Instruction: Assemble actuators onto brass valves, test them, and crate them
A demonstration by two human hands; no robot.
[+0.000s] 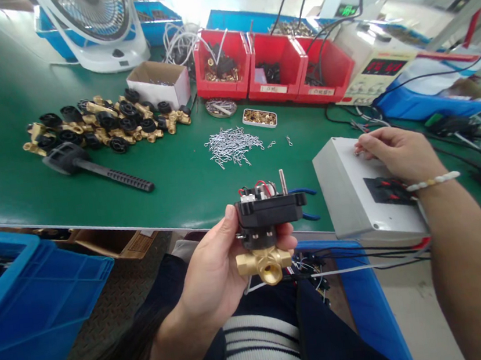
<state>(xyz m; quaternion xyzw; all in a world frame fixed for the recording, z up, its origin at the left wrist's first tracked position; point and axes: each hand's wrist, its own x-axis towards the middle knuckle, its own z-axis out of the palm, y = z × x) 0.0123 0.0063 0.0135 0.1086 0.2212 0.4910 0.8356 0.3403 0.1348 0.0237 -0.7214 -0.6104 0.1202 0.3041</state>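
Note:
My left hand [216, 267] is closed round a valve assembly [267, 232]: a black actuator body with red and white wires and a metal pin on top, and a brass fitting below. I hold it above my lap at the table's near edge. Thin wires run from the assembly towards a grey test box [357, 200] on the right. My right hand [397, 152] rests on top of that box, fingers curled at its far edge near the black panel with red terminals.
A pile of brass and black valve bodies [102, 127] and a black tool [90, 166] lie at the left. Loose metal clips [231, 145], a cardboard box [159, 83], three red bins [272, 65], a fan [92, 26] and a power supply [380, 72] stand behind. A blue crate [32, 310] sits low left.

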